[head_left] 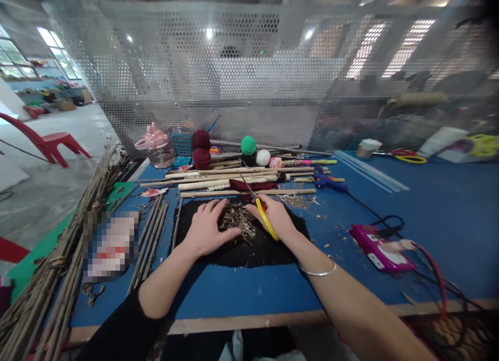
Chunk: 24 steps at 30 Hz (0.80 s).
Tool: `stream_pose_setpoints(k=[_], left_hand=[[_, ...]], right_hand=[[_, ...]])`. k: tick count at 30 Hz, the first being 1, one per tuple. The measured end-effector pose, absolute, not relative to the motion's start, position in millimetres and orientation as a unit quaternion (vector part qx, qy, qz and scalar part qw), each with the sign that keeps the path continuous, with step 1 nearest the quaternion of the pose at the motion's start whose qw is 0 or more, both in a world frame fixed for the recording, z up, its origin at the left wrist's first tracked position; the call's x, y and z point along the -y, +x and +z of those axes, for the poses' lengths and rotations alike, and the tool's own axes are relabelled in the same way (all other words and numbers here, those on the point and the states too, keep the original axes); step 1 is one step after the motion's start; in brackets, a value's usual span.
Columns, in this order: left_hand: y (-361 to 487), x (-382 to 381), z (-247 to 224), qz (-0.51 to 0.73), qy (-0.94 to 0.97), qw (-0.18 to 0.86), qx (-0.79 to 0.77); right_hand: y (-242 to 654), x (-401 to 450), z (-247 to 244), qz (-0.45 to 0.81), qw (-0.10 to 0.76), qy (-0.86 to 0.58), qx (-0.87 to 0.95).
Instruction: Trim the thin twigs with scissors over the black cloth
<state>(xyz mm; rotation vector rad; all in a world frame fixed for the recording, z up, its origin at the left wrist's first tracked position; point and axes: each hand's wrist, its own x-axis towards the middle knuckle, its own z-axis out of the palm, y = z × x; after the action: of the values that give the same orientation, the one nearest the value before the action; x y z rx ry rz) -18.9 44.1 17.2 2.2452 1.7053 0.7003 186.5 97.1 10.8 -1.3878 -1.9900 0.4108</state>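
A black cloth (268,254) lies on the blue table, with a small heap of brown plant scraps (238,219) at its middle. My left hand (208,228) rests on the cloth along the heap's left side, fingers spread and thumb stretched toward the scraps, holding nothing. At the heap's right side, my right hand (273,215) is closed around yellow-handled scissors (266,219). Their blades point up and away to the left, above the sticks. The right fingers partly hide the handles.
Wooden sticks (234,180) lie behind the cloth, near yarn balls (248,145) and a blue glue gun (325,182). Bundled twigs (66,252) line the left side. On the right sits a magenta power strip (384,249) with trailing cords. A perforated metal screen (234,80) stands behind.
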Motion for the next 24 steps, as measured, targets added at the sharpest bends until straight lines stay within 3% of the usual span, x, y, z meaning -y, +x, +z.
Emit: stream_pose_setpoints(k=[10, 17, 24], left_hand=[[-17.0, -47.2, 18.2, 0.290, 0.814, 0.069, -0.498], [-11.6, -40.0, 21.1, 0.190, 0.868, 0.037, -0.457], [-7.0, -44.0, 13.6, 0.189, 0.875, 0.003, -0.446]], right_hand=[[187.7, -97.9, 7.6, 0.159, 0.326, -0.534, 0.764], [187.5, -96.3, 10.9, 0.163, 0.316, -0.536, 0.766], [186.9, -95.5, 10.8, 0.166, 0.311, -0.533, 0.769]])
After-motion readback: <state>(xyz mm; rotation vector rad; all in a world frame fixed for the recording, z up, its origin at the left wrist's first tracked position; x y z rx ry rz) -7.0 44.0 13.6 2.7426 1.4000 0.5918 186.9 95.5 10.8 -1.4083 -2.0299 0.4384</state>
